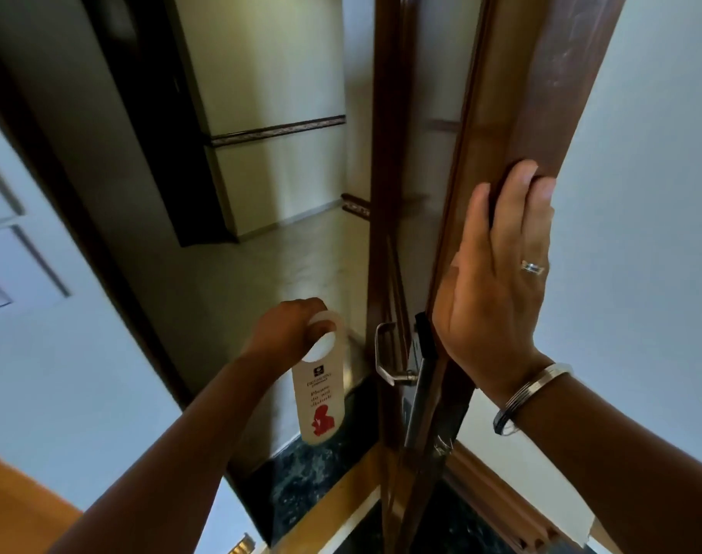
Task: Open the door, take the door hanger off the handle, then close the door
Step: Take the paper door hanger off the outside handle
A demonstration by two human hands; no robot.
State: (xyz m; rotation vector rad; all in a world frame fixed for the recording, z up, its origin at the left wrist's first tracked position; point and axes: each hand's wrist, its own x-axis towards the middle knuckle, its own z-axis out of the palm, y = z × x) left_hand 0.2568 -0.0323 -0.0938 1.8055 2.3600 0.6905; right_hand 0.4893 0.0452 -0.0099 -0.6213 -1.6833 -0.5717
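A single wide-angle head camera looks forward and down from just inside a doorway, close to the open door (pixel 497 161) edge on the right. It faces out into a corridor, with both forearms reaching in from the bottom and the floor (pixel 293 249) beyond, tilted in frame.

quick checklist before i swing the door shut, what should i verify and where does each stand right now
1. Door hanger off the handle: ok, it hangs clear to the left of it.
2. Left hand has a firm hold on the hanger: ok, fingers grip its top loop.
3. Right hand placed to move the door: ok, palm flat near the door edge.
4. Right fingers clear of the closing edge: not ok, they curl around it.
5. Doorway free of obstacles: ok, the floor outside looks bare.
6. Latch ready to engage: cannot tell.
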